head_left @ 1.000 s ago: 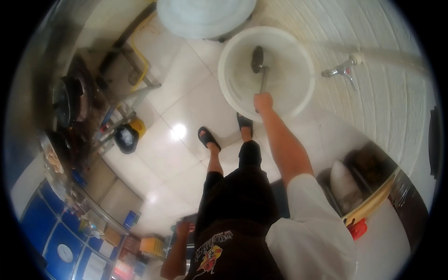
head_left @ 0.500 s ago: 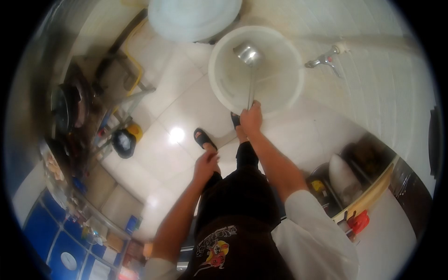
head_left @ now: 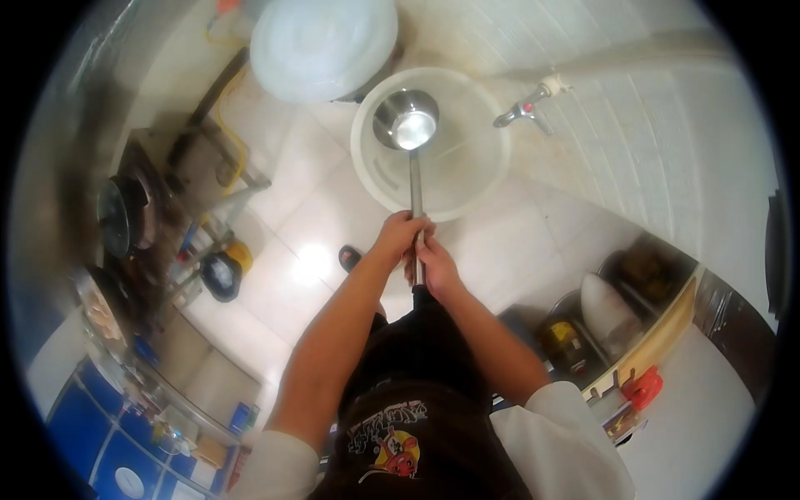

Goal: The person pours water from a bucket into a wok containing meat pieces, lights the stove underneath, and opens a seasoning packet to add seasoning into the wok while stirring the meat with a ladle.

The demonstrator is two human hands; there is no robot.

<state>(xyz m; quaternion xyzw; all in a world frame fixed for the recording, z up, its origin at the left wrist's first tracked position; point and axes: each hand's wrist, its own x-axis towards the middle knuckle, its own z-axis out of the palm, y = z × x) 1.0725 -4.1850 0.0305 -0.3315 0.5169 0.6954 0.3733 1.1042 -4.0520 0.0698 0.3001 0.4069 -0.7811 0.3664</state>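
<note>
A metal ladle (head_left: 407,117) with a deep round bowl and a long straight handle is held over a wide pale tub (head_left: 362,167). My left hand (head_left: 401,238) wraps round the handle just outside the tub's near rim. Slightly nearer to me, my right hand (head_left: 437,268) is closed on the same handle, touching my left hand. The handle's end reaches back to my apron (head_left: 417,350). Whether the bowl holds any liquid I cannot tell.
A wall tap (head_left: 525,112) juts out right of the tub. A large whitish round lid (head_left: 323,50) lies behind it on the left. Pans and a metal rack (head_left: 242,193) stand at left, dark containers (head_left: 575,333) at right.
My left hand has come up from my lap and taken hold of the handle. The ladle has moved up and nearer, its bowl now turned towards me. My right hand sits lower on the handle.
</note>
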